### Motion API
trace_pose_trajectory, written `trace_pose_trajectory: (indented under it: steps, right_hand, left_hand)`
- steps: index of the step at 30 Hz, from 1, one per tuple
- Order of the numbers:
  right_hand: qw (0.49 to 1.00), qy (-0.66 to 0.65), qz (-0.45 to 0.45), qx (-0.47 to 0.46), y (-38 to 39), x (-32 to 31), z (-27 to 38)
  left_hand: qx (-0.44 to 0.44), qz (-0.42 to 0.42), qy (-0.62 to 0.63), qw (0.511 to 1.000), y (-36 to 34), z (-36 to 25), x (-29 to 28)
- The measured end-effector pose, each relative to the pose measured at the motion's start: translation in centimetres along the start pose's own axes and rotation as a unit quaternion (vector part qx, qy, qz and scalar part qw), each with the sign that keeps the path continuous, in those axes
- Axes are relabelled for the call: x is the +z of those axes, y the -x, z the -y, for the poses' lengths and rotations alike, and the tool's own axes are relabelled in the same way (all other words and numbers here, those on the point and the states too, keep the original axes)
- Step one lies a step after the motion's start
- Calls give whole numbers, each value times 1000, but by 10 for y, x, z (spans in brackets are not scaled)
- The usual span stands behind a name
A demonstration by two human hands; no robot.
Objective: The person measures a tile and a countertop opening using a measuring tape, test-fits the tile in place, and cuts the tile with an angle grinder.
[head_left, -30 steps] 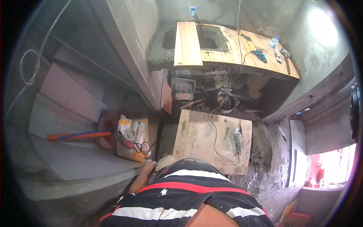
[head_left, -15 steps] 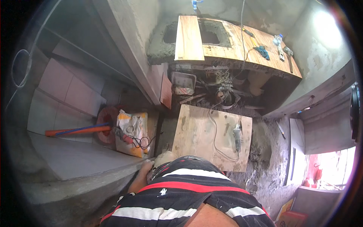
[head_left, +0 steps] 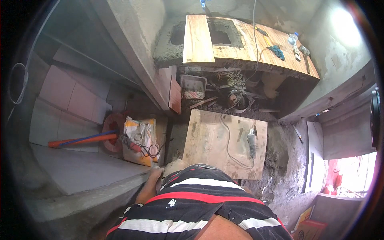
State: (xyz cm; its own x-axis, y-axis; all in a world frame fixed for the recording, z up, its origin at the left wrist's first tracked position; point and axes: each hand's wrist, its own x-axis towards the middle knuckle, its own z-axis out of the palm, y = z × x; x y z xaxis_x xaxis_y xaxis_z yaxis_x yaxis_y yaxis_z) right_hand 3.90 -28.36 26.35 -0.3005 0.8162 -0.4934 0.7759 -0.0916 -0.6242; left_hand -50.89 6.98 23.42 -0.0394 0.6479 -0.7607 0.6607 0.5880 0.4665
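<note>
My left hand hangs low beside the stone ledge at my left, next to my striped shirt; its fingers are too small and unclear to read. A sliver of skin shows right of my waist, perhaps my right hand, mostly hidden by my body. Ahead on the floor lies a wooden board carrying a grey angle grinder and its cord. On the left, a white-and-yellow sack has a red tool with black cord on it, beside a red reel.
Beyond stands a counter with wood-look panels, two rough openings, hand tools, a bottle and blue cloth. A grey bin, bucket and debris lie underneath. A concrete post is left; a bright window is right.
The view has shifted, so the counter and board sit higher in the picture than a second ago. A bit of skin now shows right of my waist.
</note>
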Motion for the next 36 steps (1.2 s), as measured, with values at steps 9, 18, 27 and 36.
trace_pose_trajectory:
  steps: [9,18,27,36]
  right_hand:
    - [1000,-4,-11,3,0,-3,7]
    - [998,17,-46,-36,-9,18,-18]
    - [997,-53,-45,-23,-1,-32,31]
    - [998,-44,-31,42,-4,-30,34]
  left_hand:
    - [-18,-11,0,1000,8,-5,-5]
    - [20,-4,-15,1000,21,-20,-10]
    - [52,-26,-56,997,14,-12,-3]
    - [32,13,0,999,-4,8,-7]
